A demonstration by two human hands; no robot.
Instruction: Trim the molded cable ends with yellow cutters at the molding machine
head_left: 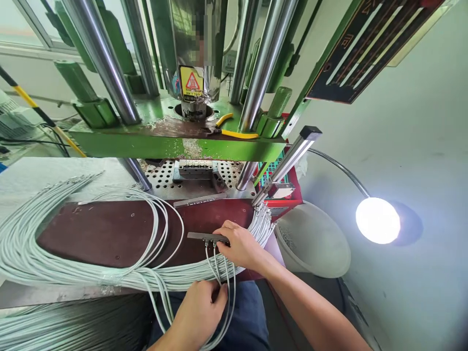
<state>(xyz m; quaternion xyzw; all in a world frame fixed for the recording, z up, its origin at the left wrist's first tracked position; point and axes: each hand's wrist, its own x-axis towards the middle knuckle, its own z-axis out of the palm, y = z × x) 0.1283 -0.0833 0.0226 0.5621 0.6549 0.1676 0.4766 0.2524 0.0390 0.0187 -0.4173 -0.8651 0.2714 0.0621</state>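
My right hand (pixel 239 246) grips the right part of a dark, narrow metal bar (pixel 196 236) above the brown board (pixel 102 234). Several thin white cables (pixel 215 263) hang from the bar's lower edge by their small metal ends. Below it, my left hand (pixel 203 304) is closed with thumb and fingers pinched around one or more of these cables; exactly how many is hidden. Behind the bar, a second slotted metal bar (pixel 200 200) lies at the board's far edge. A large looped bundle of white cables (pixel 22 239) runs around and across the board's near side.
A green press (pixel 157 144) with steel columns rises ahead, a metal mold block (pixel 195 170) on its perforated plate. Yellow-handled pliers (pixel 239 134) rest on the press ledge. To the right are a white bucket (pixel 329 243), a lit lamp (pixel 378 220) and a red crate (pixel 296 185).
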